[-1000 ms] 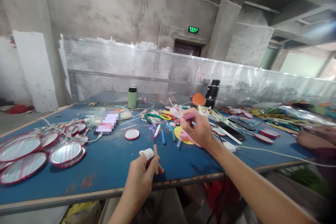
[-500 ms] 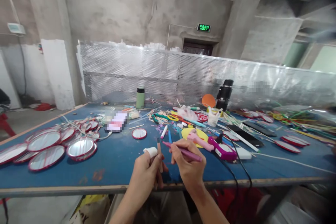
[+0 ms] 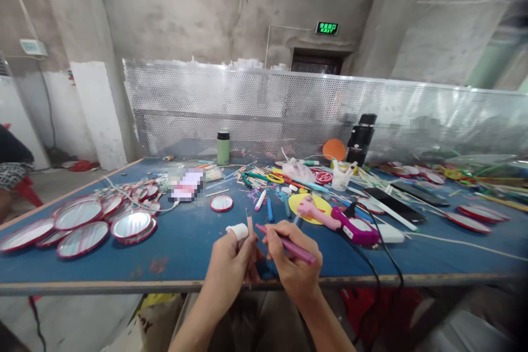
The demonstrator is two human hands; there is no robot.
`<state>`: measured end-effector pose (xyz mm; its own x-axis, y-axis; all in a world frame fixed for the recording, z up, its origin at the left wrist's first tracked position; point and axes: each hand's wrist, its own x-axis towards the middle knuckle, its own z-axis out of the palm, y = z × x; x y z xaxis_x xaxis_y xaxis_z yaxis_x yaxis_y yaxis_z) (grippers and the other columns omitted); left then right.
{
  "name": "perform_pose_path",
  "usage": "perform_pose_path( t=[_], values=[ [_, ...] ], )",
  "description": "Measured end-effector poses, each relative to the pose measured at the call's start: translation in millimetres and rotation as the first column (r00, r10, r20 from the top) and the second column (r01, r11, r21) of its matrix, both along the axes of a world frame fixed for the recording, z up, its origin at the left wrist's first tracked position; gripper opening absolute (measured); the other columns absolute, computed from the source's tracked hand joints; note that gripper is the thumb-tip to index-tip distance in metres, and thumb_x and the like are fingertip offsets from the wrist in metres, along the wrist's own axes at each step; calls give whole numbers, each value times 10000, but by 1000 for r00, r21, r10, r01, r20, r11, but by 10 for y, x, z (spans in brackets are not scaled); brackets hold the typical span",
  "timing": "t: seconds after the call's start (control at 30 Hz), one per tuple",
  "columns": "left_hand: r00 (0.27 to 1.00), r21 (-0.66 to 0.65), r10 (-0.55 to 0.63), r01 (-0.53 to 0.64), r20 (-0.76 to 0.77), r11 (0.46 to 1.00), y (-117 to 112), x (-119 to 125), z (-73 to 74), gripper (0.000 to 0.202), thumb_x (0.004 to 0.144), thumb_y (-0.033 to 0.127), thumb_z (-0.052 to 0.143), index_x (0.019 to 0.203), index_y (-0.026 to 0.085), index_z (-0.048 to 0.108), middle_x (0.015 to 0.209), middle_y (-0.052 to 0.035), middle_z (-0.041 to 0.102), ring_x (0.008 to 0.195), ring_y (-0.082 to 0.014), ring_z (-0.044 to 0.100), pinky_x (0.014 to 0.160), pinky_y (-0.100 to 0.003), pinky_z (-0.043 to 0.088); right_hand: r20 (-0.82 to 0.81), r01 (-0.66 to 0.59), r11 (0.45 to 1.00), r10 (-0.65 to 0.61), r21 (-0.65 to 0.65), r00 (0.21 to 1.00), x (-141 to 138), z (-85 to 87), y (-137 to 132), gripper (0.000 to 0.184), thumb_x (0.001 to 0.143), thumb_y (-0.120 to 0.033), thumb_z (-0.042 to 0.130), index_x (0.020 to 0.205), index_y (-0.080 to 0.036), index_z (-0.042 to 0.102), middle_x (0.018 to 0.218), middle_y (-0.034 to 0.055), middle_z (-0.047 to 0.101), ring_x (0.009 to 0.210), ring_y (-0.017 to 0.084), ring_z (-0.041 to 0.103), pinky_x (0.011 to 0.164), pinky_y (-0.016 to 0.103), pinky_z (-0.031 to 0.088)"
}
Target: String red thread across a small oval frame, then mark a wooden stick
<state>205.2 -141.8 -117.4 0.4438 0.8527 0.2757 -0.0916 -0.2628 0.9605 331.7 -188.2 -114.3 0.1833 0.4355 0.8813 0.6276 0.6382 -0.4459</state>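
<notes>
Slim pink stick [image 3: 249, 224], upright, pinched in the closed fingers of the left hand [image 3: 231, 265] above the near edge of the blue worktable [image 3: 177, 253]. Right hand [image 3: 289, 267] grips a purple marker pen [image 3: 285, 244], tip beside the stick. Best handled with both wrists braced together and the tip brought on lightly.

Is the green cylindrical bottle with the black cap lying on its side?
No, the green cylindrical bottle with the black cap stands upright on the blue table.

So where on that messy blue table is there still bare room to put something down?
The blue table is bare along its near edge, between the round mirrors and the left hand. Another bare strip runs right of the glue gun, below the white cable. The middle, around the yellow disc and markers, is crowded.
</notes>
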Motion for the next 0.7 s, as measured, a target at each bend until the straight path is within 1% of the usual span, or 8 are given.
perform_pose_path(
  t=[0.37, 0.47, 0.53, 0.57, 0.6, 0.63, 0.67, 0.7],
  values=[
    [1000, 3, 0, 0, -1, 1000, -4, 0, -3, 368, 872, 533, 548, 689, 215, 533, 417, 34, 573, 322, -133, 536, 351, -196, 389, 66, 75, 997, -76, 21, 995, -22, -7, 19, 135, 938, -119, 574, 899, -194, 678, 734, -11, 655, 623, 102, 622, 617, 212, 503],
    [1000, -9, -7, 6, -9, 1000, 5, 9, -30, 391, 875, 541, 535, 670, 209, 549, 406, 25, 570, 313, -130, 521, 355, -202, 390, 161, 66, 996, -74, 52, 984, 41, 35, 21, 167, 956, -117, 560, 1032, -199, 684, 820, 12, 685, 719, 121, 646, 692, 228, 512],
    [1000, -41, -14, 13, -14, 999, 7, 15, -51, 399, 871, 546, 528, 676, 201, 569, 415, 23, 568, 311, -133, 529, 351, -206, 390, 295, 126, 991, -134, 46, 946, 182, 139, 58, 195, 973, -141, 556, 1120, -203, 668, 888, 28, 700, 777, 134, 654, 740, 245, 502],
    [1000, -54, -15, 14, -14, 998, 6, 17, -59, 394, 869, 542, 529, 686, 197, 577, 429, 23, 572, 315, -135, 539, 350, -206, 389, 410, 203, 979, -188, 7, 892, 280, 214, 93, 181, 981, -163, 556, 1118, -200, 668, 906, 37, 703, 808, 146, 656, 756, 256, 489],
    [1000, -62, -11, 11, -14, 998, 6, 18, -66, 382, 868, 533, 530, 698, 195, 581, 452, 21, 585, 321, -137, 550, 348, -206, 387, 521, 358, 933, -291, -30, 802, 387, 296, 139, 176, 989, -181, 544, 1105, -194, 677, 922, 53, 707, 849, 169, 652, 783, 281, 469],
    [1000, -62, -6, 6, -13, 998, 6, 18, -71, 366, 869, 522, 533, 714, 194, 582, 489, 14, 610, 328, -136, 561, 345, -205, 385, 673, 521, 849, -339, -82, 658, 497, 379, 196, 202, 994, -167, 521, 1119, -198, 677, 954, 68, 713, 912, 195, 643, 826, 312, 443],
    [1000, -58, 0, -1, -14, 998, 6, 18, -74, 348, 871, 509, 536, 732, 193, 583, 535, 5, 642, 336, -135, 572, 343, -205, 383, 817, 650, 751, -301, -114, 491, 598, 454, 262, 236, 985, -130, 507, 1142, -207, 667, 993, 76, 717, 969, 214, 626, 854, 334, 414],
    [1000, -53, 6, -7, -16, 999, 8, 18, -75, 333, 872, 498, 538, 747, 193, 584, 579, -5, 670, 339, -133, 577, 341, -206, 381, 866, 676, 725, -248, -132, 434, 683, 513, 334, 245, 956, -92, 529, 1118, -198, 677, 993, 83, 723, 984, 227, 615, 857, 342, 394]
  ],
)
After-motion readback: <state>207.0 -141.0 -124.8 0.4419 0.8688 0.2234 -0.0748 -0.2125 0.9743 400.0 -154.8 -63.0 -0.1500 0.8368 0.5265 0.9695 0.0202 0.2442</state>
